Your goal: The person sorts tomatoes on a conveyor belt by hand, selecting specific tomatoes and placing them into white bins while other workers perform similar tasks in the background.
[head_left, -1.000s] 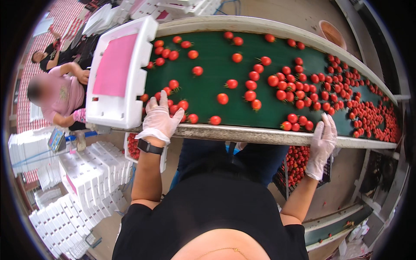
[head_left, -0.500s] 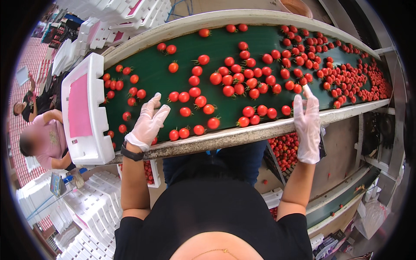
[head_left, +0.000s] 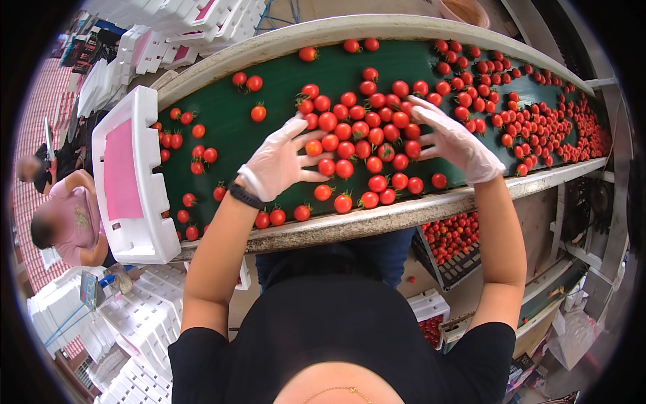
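Red cherry tomatoes (head_left: pixel 360 129) with green stems are bunched together on the green conveyor belt (head_left: pixel 232 138). My left hand (head_left: pixel 282 158), in a thin translucent glove, touches the left side of this bunch with its fingers spread. On the bunch's right side, my gloved right hand (head_left: pixel 457 138) has its fingers stretched out, the tips against the tomatoes. Neither hand grasps a tomato. More tomatoes lie loose at the belt's left part, and a dense mass of them (head_left: pixel 538 124) covers the right end.
A white foam crate (head_left: pixel 161 202) with a pink panel stands at the belt's left end. Pale rails edge the belt. Below the near rail (head_left: pixel 336 225) is a black crate of tomatoes (head_left: pixel 451 239). White crates (head_left: pixel 141 310) are stacked at left, near a person in pink (head_left: pixel 77 219).
Both hands have moved in over the belt, the left one rightward and the right one from the near rail. Tomatoes between them are now gathered closer. Loose tomatoes at left have shifted slightly left.
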`<state>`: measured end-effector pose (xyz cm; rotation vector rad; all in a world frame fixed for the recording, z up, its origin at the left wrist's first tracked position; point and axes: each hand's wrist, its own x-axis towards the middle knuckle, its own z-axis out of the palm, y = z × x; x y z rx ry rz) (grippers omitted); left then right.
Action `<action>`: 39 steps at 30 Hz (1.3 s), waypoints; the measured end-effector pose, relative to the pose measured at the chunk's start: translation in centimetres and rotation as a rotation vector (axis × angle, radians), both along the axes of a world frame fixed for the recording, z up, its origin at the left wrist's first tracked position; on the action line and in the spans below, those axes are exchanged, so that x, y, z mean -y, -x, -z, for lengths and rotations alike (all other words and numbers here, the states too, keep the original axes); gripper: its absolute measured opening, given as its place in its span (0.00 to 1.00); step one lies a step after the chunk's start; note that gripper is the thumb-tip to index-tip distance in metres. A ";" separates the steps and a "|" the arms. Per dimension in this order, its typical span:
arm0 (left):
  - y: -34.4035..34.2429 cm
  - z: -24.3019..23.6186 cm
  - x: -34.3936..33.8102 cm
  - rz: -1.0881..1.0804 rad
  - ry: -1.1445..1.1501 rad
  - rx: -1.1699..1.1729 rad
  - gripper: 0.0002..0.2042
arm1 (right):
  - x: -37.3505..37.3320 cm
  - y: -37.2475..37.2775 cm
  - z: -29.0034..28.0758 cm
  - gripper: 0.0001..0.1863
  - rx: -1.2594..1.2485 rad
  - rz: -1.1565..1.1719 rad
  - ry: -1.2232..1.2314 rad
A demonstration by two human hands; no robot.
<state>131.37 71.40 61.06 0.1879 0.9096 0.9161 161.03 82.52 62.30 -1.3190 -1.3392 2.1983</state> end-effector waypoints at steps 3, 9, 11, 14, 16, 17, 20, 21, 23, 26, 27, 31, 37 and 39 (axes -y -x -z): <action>-1.4 0.5 -1.5 0.083 -0.051 0.065 0.25 | 0.6 4.4 -0.3 0.35 0.053 -0.040 -0.043; -6.6 -0.5 -1.8 -0.146 -0.061 -0.339 0.30 | 3.4 9.7 3.0 0.25 0.311 0.023 -0.728; -7.0 1.9 -1.9 -0.283 -0.226 -0.402 0.29 | 3.9 10.5 2.7 0.22 0.282 0.088 -0.817; -7.5 1.7 -2.1 -0.456 -0.423 -0.332 0.23 | 4.0 11.3 5.3 0.19 0.102 0.215 -0.790; -6.5 2.3 -1.5 -0.477 -0.505 -0.554 0.20 | 5.3 14.1 4.2 0.18 -0.124 0.353 -0.469; -5.6 2.3 -0.7 -0.488 -0.504 -0.733 0.18 | 6.5 15.6 1.7 0.17 -0.211 0.408 -0.253; -2.0 -3.8 1.3 -0.561 -0.708 -1.083 0.19 | 7.7 19.7 -4.2 0.14 -0.266 0.346 -0.238; -0.4 -5.7 2.2 -0.604 -0.725 -1.141 0.20 | 8.0 21.5 -5.0 0.14 -0.350 0.328 -0.274; 3.3 -9.7 4.7 -0.750 -0.735 -1.312 0.20 | 9.0 26.7 -6.8 0.12 -0.417 0.260 -0.583; 9.8 -13.3 8.8 -0.799 -0.614 -1.485 0.21 | 12.2 33.2 -11.4 0.13 -0.518 0.046 -0.422; 11.5 -14.0 10.1 -0.850 -0.550 -1.514 0.22 | 13.2 34.6 -13.1 0.17 -0.471 -0.113 -0.333; 18.6 -10.8 13.5 -0.874 -0.301 -1.605 0.32 | 15.3 40.4 -11.6 0.22 -0.536 -0.393 -0.077; 19.6 -8.7 16.9 -0.724 -0.206 -1.709 0.26 | 14.9 37.8 -9.8 0.25 -0.552 -0.556 -0.163; 18.2 -9.7 16.9 -0.615 -0.197 -2.009 0.23 | 14.3 34.5 -12.0 0.30 -0.498 -0.577 -0.368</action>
